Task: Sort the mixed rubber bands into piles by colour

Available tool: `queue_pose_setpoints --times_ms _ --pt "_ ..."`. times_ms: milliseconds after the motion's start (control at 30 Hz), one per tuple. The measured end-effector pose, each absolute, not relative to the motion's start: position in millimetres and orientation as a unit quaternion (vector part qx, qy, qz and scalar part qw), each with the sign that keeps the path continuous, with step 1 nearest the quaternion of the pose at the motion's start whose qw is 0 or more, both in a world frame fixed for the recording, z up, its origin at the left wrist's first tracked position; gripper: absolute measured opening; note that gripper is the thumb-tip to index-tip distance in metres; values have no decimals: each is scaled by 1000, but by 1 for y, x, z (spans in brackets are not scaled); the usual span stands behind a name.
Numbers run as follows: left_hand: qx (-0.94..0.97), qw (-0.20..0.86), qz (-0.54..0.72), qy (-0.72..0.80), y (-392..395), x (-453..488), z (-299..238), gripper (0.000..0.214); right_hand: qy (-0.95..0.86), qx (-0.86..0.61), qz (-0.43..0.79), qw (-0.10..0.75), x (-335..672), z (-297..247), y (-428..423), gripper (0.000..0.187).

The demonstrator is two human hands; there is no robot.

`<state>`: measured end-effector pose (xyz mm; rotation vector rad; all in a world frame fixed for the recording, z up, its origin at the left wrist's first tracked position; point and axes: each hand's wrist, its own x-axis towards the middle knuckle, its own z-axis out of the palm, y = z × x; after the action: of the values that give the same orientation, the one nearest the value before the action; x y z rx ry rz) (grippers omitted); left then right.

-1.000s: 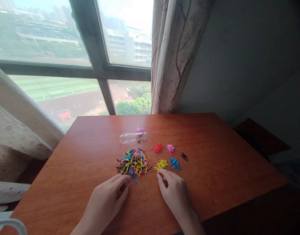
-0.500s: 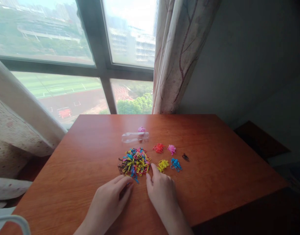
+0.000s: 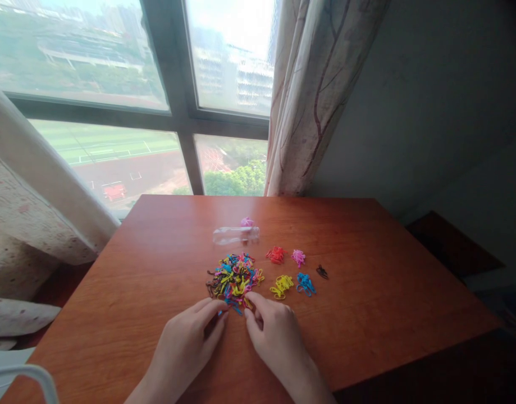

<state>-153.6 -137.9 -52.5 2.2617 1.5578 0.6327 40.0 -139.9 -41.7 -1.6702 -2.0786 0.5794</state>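
Observation:
A mixed pile of small coloured clip-like loops point(image 3: 234, 276) lies on the table, with black, yellow, blue, red and pink among them. At its near left edge my left hand point(image 3: 188, 336) is closed in a pinch, a bit of blue showing at the fingertips. My right hand point(image 3: 277, 331) touches the pile's near right edge, thumb and forefinger curled around a yellow loop point(image 3: 248, 303); whether they grip it firmly is hard to see. Sorted by colour to the right lie yellow loops point(image 3: 282, 286), blue loops point(image 3: 305, 284), red loops point(image 3: 275, 255), pink loops point(image 3: 298, 257) and a few black loops point(image 3: 322, 272).
Behind the pile a clear plastic bottle point(image 3: 230, 235) lies on its side, a pink object point(image 3: 246, 222) beside it. The brown wooden table point(image 3: 367, 303) stands against a window, between curtains point(image 3: 312, 101). A white curved frame point(image 3: 26, 373) is at the lower left.
My right hand has moved left, from beside the yellow group to the front of the mixed pile, its fingers curling in. My left hand stays nearly put. The view has shifted slightly.

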Motion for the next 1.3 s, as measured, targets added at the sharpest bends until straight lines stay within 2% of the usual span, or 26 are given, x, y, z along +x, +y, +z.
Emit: queue_pose_setpoints --times_ms 133,300,467,600,1000,1133,1300 --pt "791 160 217 549 -139 -153 -51 19 -710 -650 163 217 47 -42 -131 25" --pt "792 160 216 548 -139 -152 -50 18 -694 -703 103 119 43 -32 -120 34" --pt "787 164 229 549 -139 -152 -50 17 -691 -711 108 77 33 -26 -115 23" --pt "784 171 237 548 -139 -153 -50 18 -696 -697 143 100 31 -30 -117 17" --pt "786 184 218 548 -139 -152 -52 19 -717 -628 219 209 42 -42 -133 24" --pt "786 186 214 549 -139 -151 -52 18 -711 -624 220 239 48 -46 -138 23" --pt "789 179 215 547 -141 -150 -52 18 -714 -630 196 236 53 -49 -142 19"
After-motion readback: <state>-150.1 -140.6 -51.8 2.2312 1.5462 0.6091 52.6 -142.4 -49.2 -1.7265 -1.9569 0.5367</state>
